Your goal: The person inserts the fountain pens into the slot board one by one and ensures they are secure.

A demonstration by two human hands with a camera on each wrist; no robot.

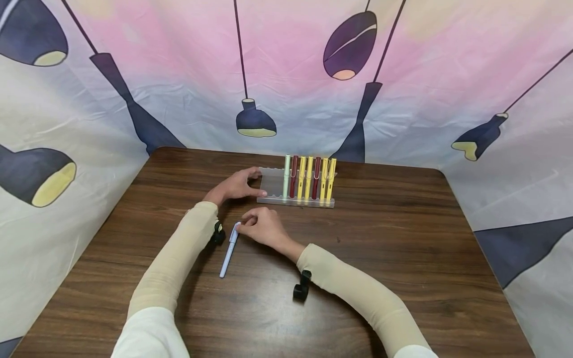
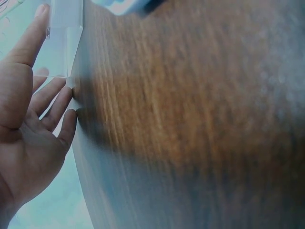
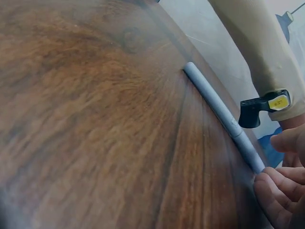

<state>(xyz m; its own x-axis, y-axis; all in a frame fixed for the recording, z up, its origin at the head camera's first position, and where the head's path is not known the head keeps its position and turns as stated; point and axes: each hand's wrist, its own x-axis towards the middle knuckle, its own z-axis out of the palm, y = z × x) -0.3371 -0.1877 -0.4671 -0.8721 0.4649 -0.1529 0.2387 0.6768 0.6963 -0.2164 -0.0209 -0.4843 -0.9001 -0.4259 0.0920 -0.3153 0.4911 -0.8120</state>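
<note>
A light blue capped pen point(image 1: 229, 253) lies aslant on the table, and my right hand point(image 1: 266, 227) pinches its cap end between thumb and fingertips. In the right wrist view the pen point(image 3: 214, 102) stretches away from those fingertips. My left hand point(image 1: 237, 185) is at the left end of a clear pen rack point(image 1: 270, 181), its thumb along the front rail and its fingers toward the back. Seen from the left wrist, the thumb and fingers are mostly straight beside the rack point(image 2: 59, 47). The rack bears a mint green pen point(image 1: 286, 176), two dark red ones and several yellow ones point(image 1: 309, 178).
The rack stands toward the back of the dark wood table point(image 1: 394, 233); its pens fill the middle and right, its left part is bare. Behind the table hangs a cloth backdrop point(image 1: 291, 74) printed with lamps. A small black camera point(image 1: 301, 291) sits at the right wrist.
</note>
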